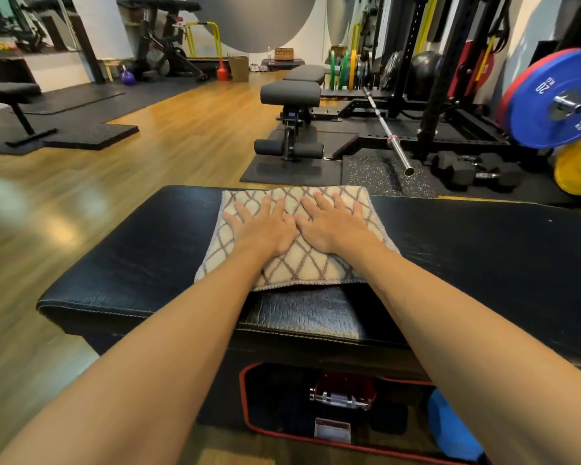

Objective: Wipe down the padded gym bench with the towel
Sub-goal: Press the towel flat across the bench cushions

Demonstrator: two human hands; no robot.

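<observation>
A black padded gym bench (131, 256) runs across the frame in front of me. A cream towel (302, 266) with a brown diamond pattern lies folded flat on its middle, reaching the far edge. My left hand (262, 226) presses flat on the towel with its fingers spread and straight. Right beside it, thumbs nearly touching, my right hand (329, 223) presses on the towel the same way. Both forearms stretch out over the bench's near edge.
An open bag (316, 414) with small items sits under the bench on the wooden floor. Beyond stand a grey adjustable bench (291, 95), a barbell (388, 129), dumbbells (463, 167), a rack with a blue weight plate (550, 99), and another bench (10, 95) at left.
</observation>
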